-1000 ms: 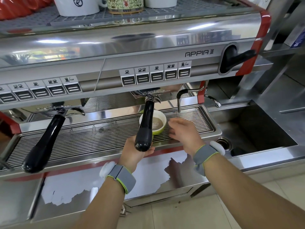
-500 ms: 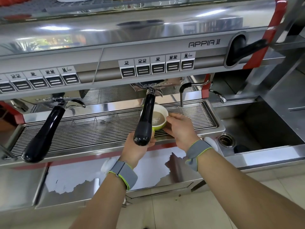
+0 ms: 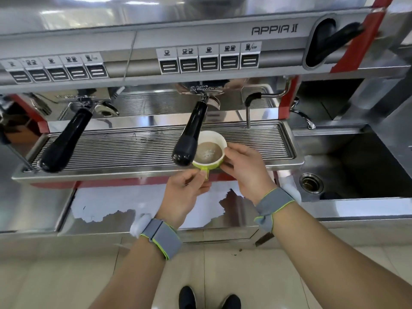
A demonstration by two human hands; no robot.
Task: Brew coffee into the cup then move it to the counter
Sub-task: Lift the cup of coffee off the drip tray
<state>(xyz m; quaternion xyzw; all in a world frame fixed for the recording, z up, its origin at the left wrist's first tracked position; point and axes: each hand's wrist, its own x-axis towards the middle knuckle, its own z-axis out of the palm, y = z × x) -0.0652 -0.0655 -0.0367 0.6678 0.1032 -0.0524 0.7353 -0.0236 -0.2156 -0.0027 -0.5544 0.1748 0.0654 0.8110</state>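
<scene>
A green cup, white inside and holding pale brown coffee, is at the front edge of the drip tray, partly behind the black portafilter handle on the right. My left hand pinches the cup's green handle from below. My right hand wraps the cup's right side. Whether the cup rests on the grate or is lifted off it, I cannot tell. The espresso machine fills the upper view.
A second black portafilter handle juts out on the left. A steam wand hangs right of the cup. Button rows sit above. A steel sink with a drain lies to the right. My shoes show on the tiled floor.
The cup has come forward from under the right group head to the tray's front edge. My left hand took the cup's handle and my right hand closed on its side.
</scene>
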